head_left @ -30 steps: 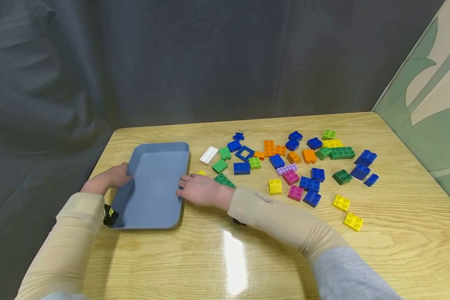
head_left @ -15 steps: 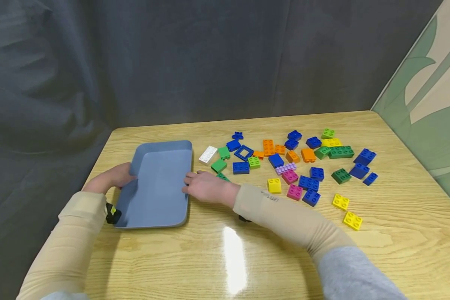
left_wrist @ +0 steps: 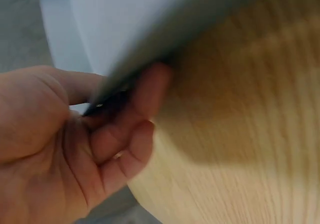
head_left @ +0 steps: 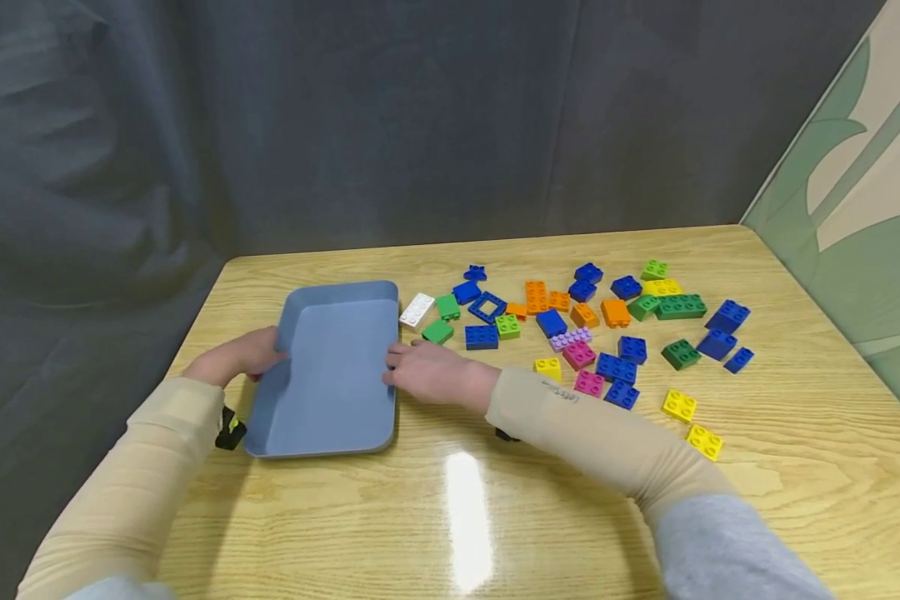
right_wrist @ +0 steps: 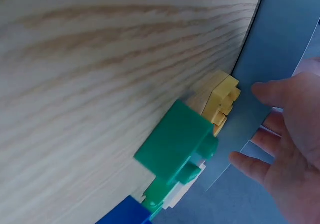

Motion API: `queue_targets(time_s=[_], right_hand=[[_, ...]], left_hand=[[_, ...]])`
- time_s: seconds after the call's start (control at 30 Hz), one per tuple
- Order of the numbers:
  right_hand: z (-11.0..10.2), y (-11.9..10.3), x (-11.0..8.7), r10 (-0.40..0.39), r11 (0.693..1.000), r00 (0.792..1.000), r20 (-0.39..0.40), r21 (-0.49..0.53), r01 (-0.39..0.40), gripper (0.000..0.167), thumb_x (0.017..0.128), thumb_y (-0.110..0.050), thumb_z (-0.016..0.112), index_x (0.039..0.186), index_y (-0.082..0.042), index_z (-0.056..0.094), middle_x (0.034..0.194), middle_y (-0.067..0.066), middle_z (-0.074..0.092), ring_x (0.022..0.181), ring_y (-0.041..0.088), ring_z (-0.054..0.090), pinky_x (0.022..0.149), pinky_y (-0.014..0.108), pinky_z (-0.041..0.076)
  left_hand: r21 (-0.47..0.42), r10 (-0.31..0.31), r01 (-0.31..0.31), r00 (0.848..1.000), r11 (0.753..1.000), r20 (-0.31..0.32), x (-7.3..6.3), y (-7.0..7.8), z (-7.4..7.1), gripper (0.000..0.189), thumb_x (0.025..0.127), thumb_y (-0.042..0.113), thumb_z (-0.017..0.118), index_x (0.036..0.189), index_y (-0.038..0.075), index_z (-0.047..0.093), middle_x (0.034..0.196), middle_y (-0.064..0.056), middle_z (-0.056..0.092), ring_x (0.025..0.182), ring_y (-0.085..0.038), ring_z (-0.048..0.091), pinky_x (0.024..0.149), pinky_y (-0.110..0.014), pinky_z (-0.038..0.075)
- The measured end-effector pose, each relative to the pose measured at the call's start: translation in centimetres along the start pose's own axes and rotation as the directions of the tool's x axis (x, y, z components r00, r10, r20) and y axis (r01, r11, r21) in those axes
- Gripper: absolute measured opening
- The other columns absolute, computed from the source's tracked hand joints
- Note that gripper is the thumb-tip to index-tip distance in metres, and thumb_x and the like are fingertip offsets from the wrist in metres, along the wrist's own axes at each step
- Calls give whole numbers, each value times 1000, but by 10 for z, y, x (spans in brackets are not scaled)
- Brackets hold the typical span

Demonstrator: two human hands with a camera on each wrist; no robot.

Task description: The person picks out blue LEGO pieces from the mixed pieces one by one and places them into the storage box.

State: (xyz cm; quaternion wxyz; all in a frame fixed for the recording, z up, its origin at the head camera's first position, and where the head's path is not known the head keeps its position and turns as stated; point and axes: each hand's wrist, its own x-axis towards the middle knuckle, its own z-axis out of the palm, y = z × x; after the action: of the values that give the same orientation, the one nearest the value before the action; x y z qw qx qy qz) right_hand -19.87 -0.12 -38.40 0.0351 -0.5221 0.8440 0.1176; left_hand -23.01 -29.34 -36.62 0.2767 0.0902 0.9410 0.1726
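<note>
With left fingers [left_wrist: 142, 141] clamped on left wall of grey-blue tray [head_left: 337, 375], near left edge of surface [head_left: 345, 517]; showing tray floor between. With right fingers [right_wrist: 251, 167] loosely apart at right wall, beside yellow brick [right_wrist: 219, 103] and green brick [right_wrist: 175, 139], with surface stretching wide nearward.

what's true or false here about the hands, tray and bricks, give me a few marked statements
1. The left hand holds the left side of the gray-blue tray. True.
2. The right hand is among the orange bricks. False: it is at the tray's right side.
3. The white brick lies inside the tray. False: it lies on the table, right of the tray.
4. The blue square frame has an open middle. True.
</note>
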Motion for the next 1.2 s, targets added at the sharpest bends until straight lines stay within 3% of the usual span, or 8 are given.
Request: queue_targets(time_s=[0.23,0.47,0.73,0.93,1.2], right_hand=[[3,6,-12,-6,999,1000,-21,32,7,28,98,-5,53,118,-17,69,118,1,61,111,17,51,89,33,46],[6,14,-28,-9,997,999,-43,71,12,29,95,-2,57,116,-15,70,120,2,62,119,19,50,98,35,43],[7,21,-46,-16,997,998,-59,79,21,31,91,2,61,116,-14,71,118,1,62,114,19,51,93,34,45],[7,24,-57,1,994,999,-47,111,5,32,91,2,61,118,-13,70,122,3,62,118,21,50,96,37,45],[10,27,-71,7,993,998,-60,121,0,34,87,3,66,118,-11,70,125,6,61,124,24,48,98,41,44]], left_hand=[[8,30,-29,998,1000,-49,3,7,7,33,100,8,46,119,-18,37,75,-13,53,56,-19,53,51,-31,46],[-31,49,-51,997,998,-53,6,15,9,39,99,9,52,122,-20,40,71,-14,58,53,-19,57,53,-34,49],[-165,25,-33,998,986,-49,9,28,13,48,98,10,55,130,-21,39,98,-26,63,70,-22,64,62,-37,54],[-199,37,-36,999,979,2,14,31,17,43,100,13,49,130,-18,41,86,-17,65,66,-20,61,62,-35,52],[-233,52,-40,997,972,48,24,36,26,30,101,15,47,107,-13,55,70,-11,65,57,-16,62,58,-31,52]])
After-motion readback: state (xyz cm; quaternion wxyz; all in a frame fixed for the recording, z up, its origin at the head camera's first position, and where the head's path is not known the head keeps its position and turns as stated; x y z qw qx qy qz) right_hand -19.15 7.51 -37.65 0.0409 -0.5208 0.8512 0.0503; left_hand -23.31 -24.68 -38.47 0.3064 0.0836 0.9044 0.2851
